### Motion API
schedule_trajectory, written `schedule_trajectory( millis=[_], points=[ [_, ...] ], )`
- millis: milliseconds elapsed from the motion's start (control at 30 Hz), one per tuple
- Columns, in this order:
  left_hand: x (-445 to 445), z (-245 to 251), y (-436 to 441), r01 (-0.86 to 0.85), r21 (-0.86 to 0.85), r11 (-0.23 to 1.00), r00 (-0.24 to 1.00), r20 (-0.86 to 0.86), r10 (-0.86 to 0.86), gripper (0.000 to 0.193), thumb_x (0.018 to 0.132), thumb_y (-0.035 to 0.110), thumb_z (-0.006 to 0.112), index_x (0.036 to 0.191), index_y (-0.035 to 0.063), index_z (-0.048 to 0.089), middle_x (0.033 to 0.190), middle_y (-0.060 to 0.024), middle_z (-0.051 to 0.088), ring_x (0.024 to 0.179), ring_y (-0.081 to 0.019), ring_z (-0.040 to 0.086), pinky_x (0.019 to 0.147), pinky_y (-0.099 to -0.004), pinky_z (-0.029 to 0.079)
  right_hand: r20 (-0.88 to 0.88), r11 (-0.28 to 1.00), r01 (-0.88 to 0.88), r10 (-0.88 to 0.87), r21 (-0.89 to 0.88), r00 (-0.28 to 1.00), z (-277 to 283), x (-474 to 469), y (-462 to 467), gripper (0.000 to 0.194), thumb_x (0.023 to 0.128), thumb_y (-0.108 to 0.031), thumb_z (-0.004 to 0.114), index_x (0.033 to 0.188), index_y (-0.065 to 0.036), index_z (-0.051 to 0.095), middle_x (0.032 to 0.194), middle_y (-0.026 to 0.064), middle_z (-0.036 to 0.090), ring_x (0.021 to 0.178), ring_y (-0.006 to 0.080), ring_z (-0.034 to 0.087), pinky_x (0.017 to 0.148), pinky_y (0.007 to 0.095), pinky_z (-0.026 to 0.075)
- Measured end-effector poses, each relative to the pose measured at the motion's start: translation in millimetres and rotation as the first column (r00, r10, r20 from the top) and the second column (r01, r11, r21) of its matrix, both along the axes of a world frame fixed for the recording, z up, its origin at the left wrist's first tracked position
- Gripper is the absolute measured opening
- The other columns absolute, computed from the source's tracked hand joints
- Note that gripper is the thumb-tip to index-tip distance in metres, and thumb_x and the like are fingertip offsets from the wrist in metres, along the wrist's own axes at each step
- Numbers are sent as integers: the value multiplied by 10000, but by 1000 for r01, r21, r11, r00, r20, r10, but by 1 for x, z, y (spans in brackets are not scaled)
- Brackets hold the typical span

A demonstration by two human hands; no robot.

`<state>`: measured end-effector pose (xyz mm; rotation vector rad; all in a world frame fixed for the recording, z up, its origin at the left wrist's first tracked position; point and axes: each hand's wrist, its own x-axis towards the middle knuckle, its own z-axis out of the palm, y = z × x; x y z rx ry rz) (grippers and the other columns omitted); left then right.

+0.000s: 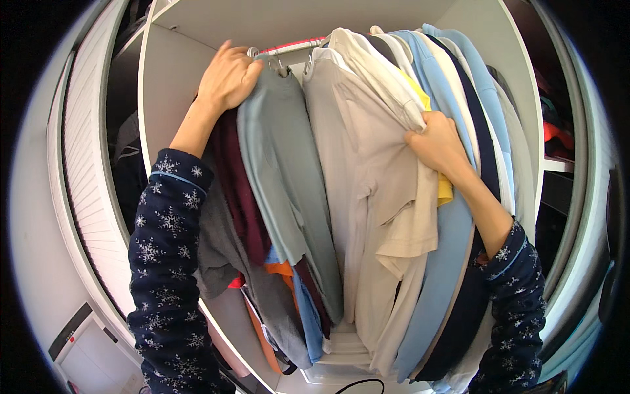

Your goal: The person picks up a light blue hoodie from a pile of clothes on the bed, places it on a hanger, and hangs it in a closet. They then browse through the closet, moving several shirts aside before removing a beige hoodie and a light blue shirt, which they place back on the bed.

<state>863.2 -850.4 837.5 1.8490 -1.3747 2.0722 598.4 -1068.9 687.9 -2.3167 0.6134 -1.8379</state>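
Note:
A row of clothes hangs from a red and white rail (290, 45) inside a white wardrobe. My left hand (231, 76) is at the rail's left end, against the shoulder of a grey-green long-sleeved top (290, 128). Its fingers are partly hidden, so its grip is unclear. My right hand (438, 143) pinches the fabric of a beige T-shirt (369, 133) and pulls it out to the right. Touching that same hand is a cream garment (376, 81). A gap separates the grey-green top from the beige one, and metal hanger hooks show above it.
Left of the gap hang a maroon garment (243, 197) and a dark grey one (221, 236). Light blue (438, 276) and navy (453, 325) garments crowd the right side. The wardrobe's side panel (179, 88) stands close to my left hand. Below lies a translucent plastic box (339, 372).

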Motion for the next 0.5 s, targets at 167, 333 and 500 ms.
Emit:
schedule_trajectory(
  millis=[167,333,500],
  points=[
    [-37,-21,-63,399,183,899,915,-152,-375,492,909,199,349,1366,78,485,1313,-213,542,1187,-361,534,1048,-394,406,-22,988,-42,45,151,999,6,-5,14,539,757,-409,722,848,118,656,779,318,644,841,403,669,748,451,506],
    [-35,-44,-132,449,239,861,893,-114,-434,664,859,84,453,1495,189,294,1416,-224,421,1127,-367,572,943,-436,489,93,991,131,-129,-15,987,0,19,32,695,716,-535,751,954,103,606,1002,291,617,872,424,653,786,427,525],
    [-5,-60,-125,160,15,987,937,-317,-147,666,872,159,509,1491,286,299,1358,-189,470,1072,-354,608,898,-469,507,-145,906,416,-424,-82,894,-2,19,6,501,708,-246,749,1060,52,555,1162,288,546,976,473,606,884,479,496]
  ],
)
